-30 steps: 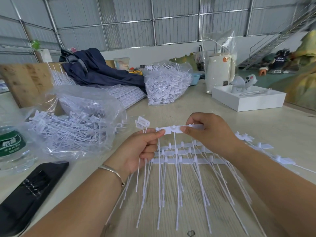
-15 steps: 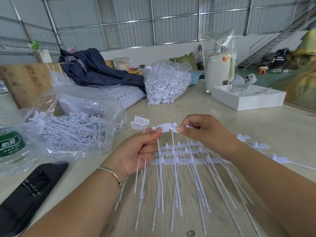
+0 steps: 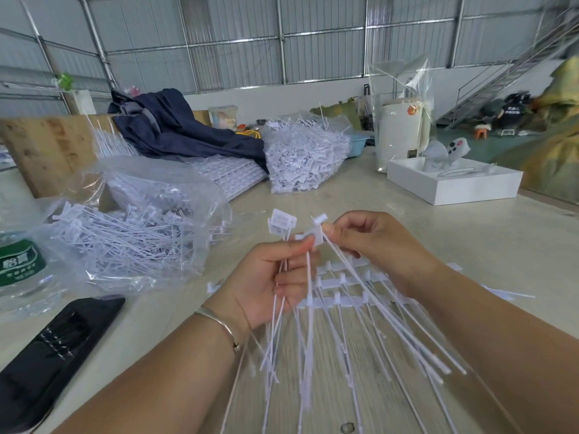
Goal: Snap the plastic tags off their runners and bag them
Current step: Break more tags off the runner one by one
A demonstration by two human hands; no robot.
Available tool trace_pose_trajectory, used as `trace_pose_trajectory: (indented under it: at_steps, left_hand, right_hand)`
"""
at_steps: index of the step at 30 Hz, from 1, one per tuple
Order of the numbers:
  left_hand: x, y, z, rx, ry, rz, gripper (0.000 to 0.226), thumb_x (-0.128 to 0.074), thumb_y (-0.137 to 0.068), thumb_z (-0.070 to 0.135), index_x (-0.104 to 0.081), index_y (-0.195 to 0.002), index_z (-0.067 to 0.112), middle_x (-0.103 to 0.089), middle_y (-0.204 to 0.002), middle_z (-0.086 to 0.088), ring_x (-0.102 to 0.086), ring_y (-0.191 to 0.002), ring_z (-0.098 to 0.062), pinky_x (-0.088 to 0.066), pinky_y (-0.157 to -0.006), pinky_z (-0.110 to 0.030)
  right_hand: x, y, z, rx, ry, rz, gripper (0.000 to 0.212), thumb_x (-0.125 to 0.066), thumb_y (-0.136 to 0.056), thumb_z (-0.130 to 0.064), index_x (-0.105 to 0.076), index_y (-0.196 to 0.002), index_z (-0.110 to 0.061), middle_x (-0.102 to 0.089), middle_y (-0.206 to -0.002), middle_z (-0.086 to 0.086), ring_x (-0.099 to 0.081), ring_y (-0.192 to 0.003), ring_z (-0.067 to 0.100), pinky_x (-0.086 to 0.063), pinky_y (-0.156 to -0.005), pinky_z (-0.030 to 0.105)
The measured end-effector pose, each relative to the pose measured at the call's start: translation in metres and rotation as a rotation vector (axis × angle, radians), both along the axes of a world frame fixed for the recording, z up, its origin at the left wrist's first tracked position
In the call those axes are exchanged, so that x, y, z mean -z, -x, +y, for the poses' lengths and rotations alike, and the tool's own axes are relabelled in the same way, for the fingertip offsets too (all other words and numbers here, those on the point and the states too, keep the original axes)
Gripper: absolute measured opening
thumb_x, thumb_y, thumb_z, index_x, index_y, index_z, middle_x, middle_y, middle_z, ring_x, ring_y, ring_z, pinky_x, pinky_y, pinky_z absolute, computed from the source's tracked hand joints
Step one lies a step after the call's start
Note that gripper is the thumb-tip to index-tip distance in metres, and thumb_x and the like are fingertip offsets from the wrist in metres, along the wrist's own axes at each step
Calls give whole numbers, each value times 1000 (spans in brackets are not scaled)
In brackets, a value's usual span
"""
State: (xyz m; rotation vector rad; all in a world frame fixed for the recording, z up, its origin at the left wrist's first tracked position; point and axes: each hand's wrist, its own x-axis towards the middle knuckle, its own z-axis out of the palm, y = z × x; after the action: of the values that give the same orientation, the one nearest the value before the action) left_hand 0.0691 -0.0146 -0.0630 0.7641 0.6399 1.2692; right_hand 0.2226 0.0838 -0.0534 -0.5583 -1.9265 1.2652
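Both hands are up over the near middle of the table (image 3: pixel 407 220), working the same bit of white plastic. The left hand (image 3: pixel 269 286) has its fingers curled round a small bunch of loose tags (image 3: pixel 277 311), thumb pressed down on top, with the flat heads (image 3: pixel 282 219) poking up above the thumb and the long tails hanging toward the near edge. The right hand (image 3: pixel 372 242) pinches a runner piece (image 3: pixel 315 236) between thumb and forefinger, the other fingers loosely curled; several tails fan down and to the right from it. The two thumbs are almost touching.

Under the hands, flat on the table, lie more runners (image 3: pixel 344 300) with tags attached, in rows.

Containers: the clear plastic bag (image 3: pixel 175 195) on the left side of the table lies open toward the hands and is stuffed with loose white tags. Further back, near the far edge, a second clear bag (image 3: pixel 307 158) is packed full with the same stuff. A white open box (image 3: pixel 454 189) on the right side holds a grey figure, hard to make out. Behind it a tall white cylinder (image 3: pixel 398 133) stands inside a clear bag.

Also a water bottle (image 3: pixel 18 264) at the left edge, a black case (image 3: pixel 53 349) at the near left, and a dark blue jacket (image 3: pixel 175 126) heaped at the back.
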Motion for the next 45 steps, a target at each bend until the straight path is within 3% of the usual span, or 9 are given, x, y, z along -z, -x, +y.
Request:
trace_pose_trajectory:
  at_steps: [3, 5, 10, 16, 24, 28, 33, 37, 45]
  left_hand:
    - [-1, 7, 1, -116, 29, 52, 28, -79, -63, 9, -52, -71, 11, -19, -69, 4, -23, -37, -4, -15, -30, -14]
    - [-1, 10, 2, -146, 45, 94, 13, -68, -73, 16, -56, -71, 11, -33, -63, 3, -24, -38, -5, -12, -33, -16]
    - [2, 17, 4, -121, 113, 203, 33, -59, -81, 26, -33, -63, 17, -21, -49, 6, -9, -43, -8, -12, -33, -17]
    - [7, 18, 7, -339, 111, 190, 32, -67, -71, 10, -38, -65, 22, -24, -47, 9, -19, -35, -3, -11, -32, -15]
    - [5, 10, 6, -279, 162, 287, 44, -54, -84, 53, -37, -58, 21, -33, -53, 6, -26, -37, -3, -22, -29, -13]
    - [6, 6, 6, -303, 139, 343, 36, -48, -92, 51, -49, -77, 18, -41, -58, 4, -28, -39, -3, -23, -31, -13]
    - [5, 9, 5, -335, 110, 418, 40, -52, -92, 48, -67, -108, 14, -30, -60, 7, -20, -42, -3, -17, -32, -13]
    - [4, 7, 4, -370, 65, 578, 16, -73, -79, 28, -72, -64, 23, -24, -53, 10, -18, -39, -3, -17, -32, -14]
    - [9, 12, 8, -434, 145, 473, 26, -70, -85, 11, -70, -61, 21, -27, -49, 10, -19, -35, -3, -17, -29, -15]
  right_hand:
    - [2, 1, 2, 128, -47, 7, 62, -77, -50, -66, -67, -72, -9, -52, -63, -4, -46, -58, 5, -37, -62, 19]
    - [2, 2, 4, 224, -125, -14, 54, -80, -58, -58, -65, -72, -8, -50, -62, -6, -42, -55, 3, -35, -59, 18]
    - [2, -2, 8, 342, -331, -124, 36, -76, -75, -47, -55, -70, -19, -55, -70, -1, -43, -58, 7, -35, -56, 21]
    - [2, -5, 5, 312, -333, -117, 34, -72, -82, -43, -56, -75, -14, -46, -61, -9, -40, -49, 3, -34, -49, 10]
    - [2, -8, 4, 209, -338, -160, 19, -59, -89, -15, -57, -72, -8, -39, -48, -12, -34, -45, 4, -30, -45, 11]
    - [3, -6, 4, 227, -394, -189, 16, -59, -86, -14, -58, -71, -9, -42, -46, -14, -38, -45, 4, -31, -47, 12]
    - [1, -7, 2, 229, -538, -237, 12, -63, -82, -13, -60, -71, -12, -52, -59, -8, -44, -53, 3, -29, -56, 14]
    - [1, -4, 3, 250, -656, -295, 8, -66, -84, -18, -64, -77, -13, -62, -74, 1, -52, -67, 15, -37, -73, 32]
    - [-3, -10, 6, 354, -754, -514, 12, -63, -76, -35, -54, -79, -27, -48, -64, -11, -47, -66, 6, -30, -89, 33]
